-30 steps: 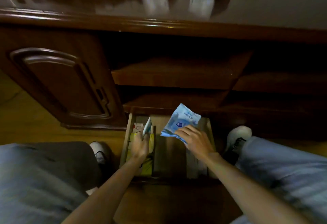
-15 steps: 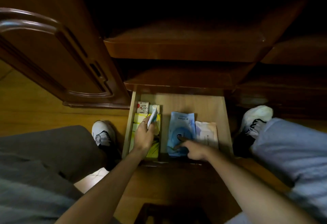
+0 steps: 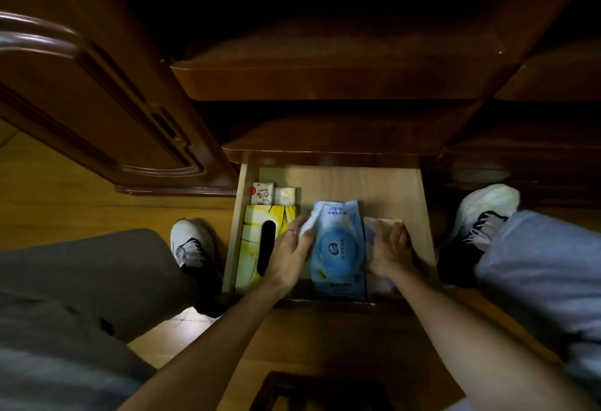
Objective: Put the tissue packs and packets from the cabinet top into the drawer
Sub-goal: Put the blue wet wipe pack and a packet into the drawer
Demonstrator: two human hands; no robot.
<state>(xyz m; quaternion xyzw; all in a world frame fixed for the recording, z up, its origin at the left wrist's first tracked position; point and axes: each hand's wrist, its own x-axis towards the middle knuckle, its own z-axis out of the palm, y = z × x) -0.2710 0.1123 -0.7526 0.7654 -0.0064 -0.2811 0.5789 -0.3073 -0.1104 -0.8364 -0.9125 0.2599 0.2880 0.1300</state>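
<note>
The open wooden drawer (image 3: 390,183) lies low in front of me. A blue wet-wipe pack (image 3: 338,248) with a round lid lies flat in its middle. My left hand (image 3: 291,254) grips a small white packet (image 3: 308,225) at the blue pack's left edge. My right hand (image 3: 388,249) rests with fingers spread on a pale flat pack (image 3: 379,225) to the right of the blue one. A yellow tissue box (image 3: 252,241) fills the drawer's left side, with two small tissue packets (image 3: 273,193) behind it.
A carved cabinet door (image 3: 97,102) stands at the left and dark shelves (image 3: 325,82) overhang the drawer. My knees and white shoes (image 3: 190,245) flank the drawer on the wooden floor. The cabinet top is out of view.
The view has dropped from the cabinet top to the drawer. The blue pack went down from my right hand into the drawer; that hand moved onto the pale pack. My left hand shifted right.
</note>
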